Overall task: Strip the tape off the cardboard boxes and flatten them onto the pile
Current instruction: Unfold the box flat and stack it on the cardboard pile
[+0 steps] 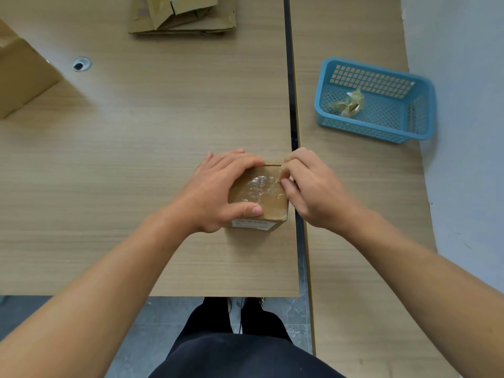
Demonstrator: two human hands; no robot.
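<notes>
1. Currently the left hand [218,186] is gripping the small cardboard box [272,211], its fingers curling over the far top edge and its thumb pressing on the near top edge; the box is sitting at the right edge of the left table [136,137], just beside the gap to the right table [354,241].
2. The right hand [313,186] is working at the clear tape [259,186] that is running across the box top; its thumb and forefinger are closing narrowly on the tape's right end; whether a tab is already lifting is too small to tell.
3. To do this step well, the person is probably needing the left hand to pin the box flat while a nail is getting under the tape end; pulling low and slowly along the strip should be bringing it off in one piece rather than tearing the card's face.
4. A blue basket [376,68] is standing by the right edge of the right table, well apart from the box; it is likely serving as the place for stripped tape.
5. Counting:
   - two hands
   - one small box in hand
   - one larger box [24,75] at the left edge of the left table
   - one pile [185,20] of flattened cardboard at its far edge, sheets uncountable
   - one basket
   - one tape wad [350,103] lying inside it
   - one white label [252,224] on the small box's near side
   - two tables
</notes>
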